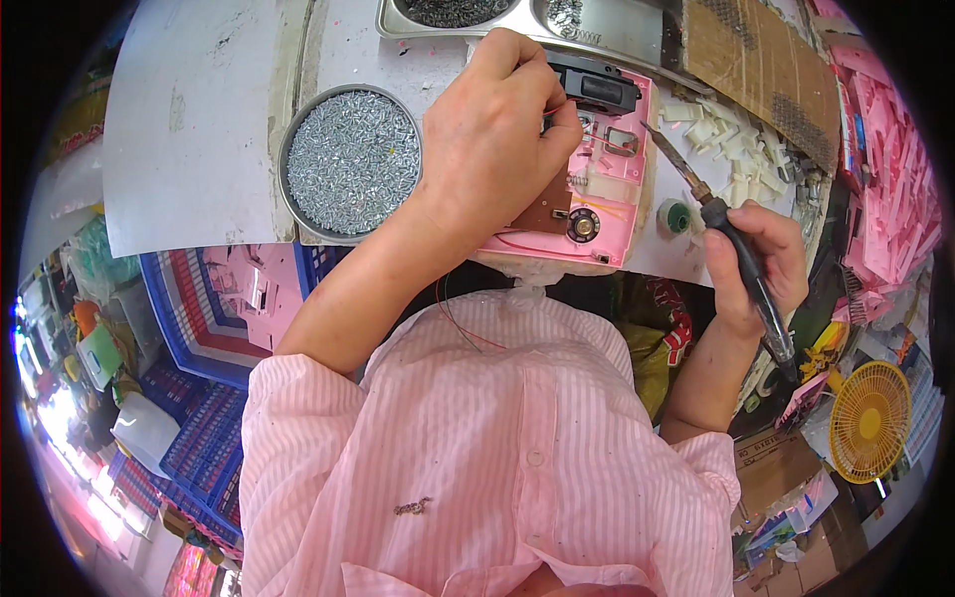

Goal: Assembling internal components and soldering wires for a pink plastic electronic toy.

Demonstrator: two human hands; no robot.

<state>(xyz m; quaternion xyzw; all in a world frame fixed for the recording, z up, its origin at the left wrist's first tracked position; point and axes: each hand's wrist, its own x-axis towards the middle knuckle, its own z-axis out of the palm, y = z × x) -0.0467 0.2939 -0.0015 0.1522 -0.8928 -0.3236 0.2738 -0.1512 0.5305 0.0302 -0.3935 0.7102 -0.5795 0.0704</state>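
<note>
My left hand [502, 129] reaches over a pink plastic casing [619, 239] on the bench. Its fingers are pinched together beside a thin red wire; what lies between the fingertips is hidden. Inside the casing I see a black plastic module [597, 85], a brown circuit board [539, 211], a small round black part [583, 225] and loose thin wires. My right hand [761, 261] grips a soldering iron [741, 244] by its dark handle. The iron's tip points up and left, close to the casing's right edge.
A round metal dish [283, 179] full of small screws stands left of my arm. Metal trays [637, 35] and cardboard [761, 75] lie behind the casing. White plastic pieces [741, 149] and a small green spool [674, 216] are on the right. A blue basket [179, 328] holds pink parts.
</note>
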